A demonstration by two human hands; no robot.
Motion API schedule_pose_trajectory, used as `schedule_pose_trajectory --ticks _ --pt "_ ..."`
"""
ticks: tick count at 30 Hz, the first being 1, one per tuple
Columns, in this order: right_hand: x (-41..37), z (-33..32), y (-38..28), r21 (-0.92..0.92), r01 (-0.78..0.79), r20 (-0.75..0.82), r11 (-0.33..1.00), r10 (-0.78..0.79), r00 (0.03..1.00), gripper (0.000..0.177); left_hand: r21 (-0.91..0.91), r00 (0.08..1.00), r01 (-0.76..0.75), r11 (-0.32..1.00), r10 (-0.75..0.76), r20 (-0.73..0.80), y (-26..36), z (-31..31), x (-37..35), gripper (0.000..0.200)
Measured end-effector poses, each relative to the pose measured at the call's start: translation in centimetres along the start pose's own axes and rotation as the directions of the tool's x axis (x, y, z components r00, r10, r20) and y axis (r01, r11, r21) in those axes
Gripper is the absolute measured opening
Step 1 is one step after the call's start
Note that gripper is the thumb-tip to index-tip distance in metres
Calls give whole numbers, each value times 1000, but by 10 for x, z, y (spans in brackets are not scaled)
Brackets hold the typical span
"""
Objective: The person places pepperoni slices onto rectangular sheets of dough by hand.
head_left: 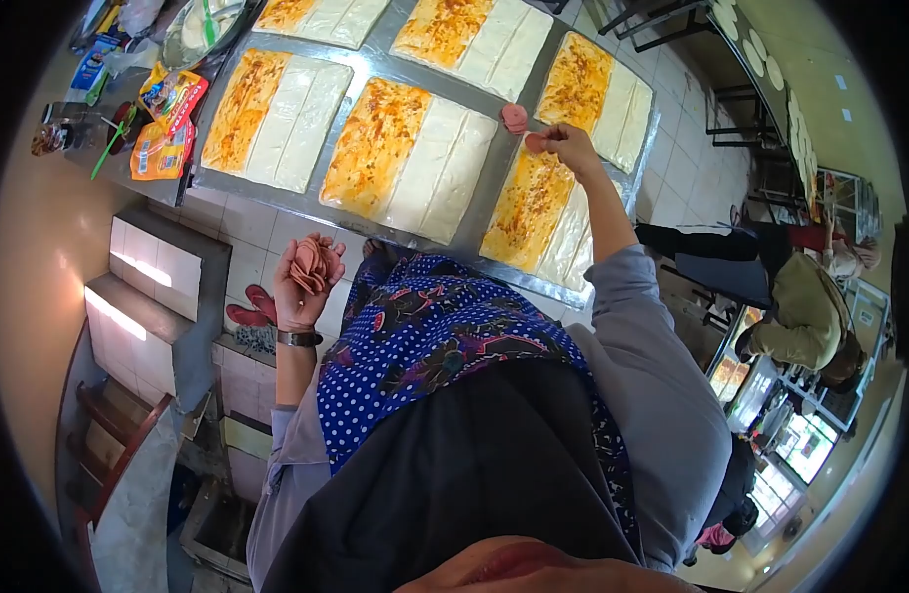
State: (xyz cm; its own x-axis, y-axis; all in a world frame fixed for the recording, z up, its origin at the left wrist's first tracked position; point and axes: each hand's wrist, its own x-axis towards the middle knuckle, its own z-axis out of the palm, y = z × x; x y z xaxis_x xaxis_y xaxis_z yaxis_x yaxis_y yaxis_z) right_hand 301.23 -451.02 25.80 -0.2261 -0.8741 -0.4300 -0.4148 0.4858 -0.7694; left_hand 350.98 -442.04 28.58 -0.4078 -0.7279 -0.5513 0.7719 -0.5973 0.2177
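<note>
Right fingers: while the left hand [309,277] lies palm up, the right hand [570,148] pinches one thin slice [537,142] between narrowed fingertips, at the far end of the near right sheet [534,212].
Left fingers: spread and curled around a loose heap [314,265] of slices, well apart from the table [247,184].
Slices: round, flat, smooth, pink; those in the heap overlap with edges fanned out.
Stack [514,119]: more pink rounds, just beside the right hand, near a corner of the middle sheet [407,158].
Sheets: rectangular pale dough, glossy, with lengthwise lines; one side bears orange, speckled sauce.
Table: shiny, reflective surface under the sheets.
In the way: the right forearm [608,212] hides part of the near right sheet.
Left end: bright pouches [168,124], a bowl [200,32] with a green-handled utensil.
Beyond, right: a person [805,311] in an olive top.
</note>
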Motion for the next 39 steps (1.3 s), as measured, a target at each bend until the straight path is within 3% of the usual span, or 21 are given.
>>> schedule_pose_trajectory --ticks 4,6,10,12,18,24,28,30,31,33,37,39 --pt "0 2 17 -12 70 16 997 -70 997 23 48 999 32 998 -34 41 9 2 10 40" --pt "0 6 19 -241 122 -60 963 -141 988 21 68 997 54 996 -57 46 15 5 15 40" --pt "3 17 22 -298 144 -179 943 -204 963 17 106 997 62 992 -67 39 29 10 18 41" --pt "4 19 25 -439 241 -244 866 -373 895 16 122 997 60 991 -65 36 34 10 18 41" --pt "7 24 26 -395 149 -219 906 -251 943 17 120 995 84 989 -90 48 44 1 20 41" --pt "15 24 8 -558 164 -277 813 -369 887 19 131 994 100 986 -105 28 48 -1 19 41" --pt "34 42 -17 -558 128 -262 820 -320 910 22 138 994 106 985 -109 14 50 -3 20 42" --pt "39 54 -29 -620 -66 -326 782 -180 928 24 134 994 111 985 -112 2 51 -2 21 42" --pt "39 58 -38 -618 -66 -325 783 -178 929 24 131 994 111 985 -112 2 52 -1 21 42" --pt "37 62 -50 -546 -159 -309 822 -21 951 25 128 994 113 985 -114 1 55 -2 21 42" --pt "39 65 -45 -586 -110 -349 802 -127 929 23 127 992 123 984 -124 3 57 -3 24 42" --pt "33 60 -52 -317 -65 -301 946 -36 953 21 131 991 133 982 -135 6 59 -4 27 42"
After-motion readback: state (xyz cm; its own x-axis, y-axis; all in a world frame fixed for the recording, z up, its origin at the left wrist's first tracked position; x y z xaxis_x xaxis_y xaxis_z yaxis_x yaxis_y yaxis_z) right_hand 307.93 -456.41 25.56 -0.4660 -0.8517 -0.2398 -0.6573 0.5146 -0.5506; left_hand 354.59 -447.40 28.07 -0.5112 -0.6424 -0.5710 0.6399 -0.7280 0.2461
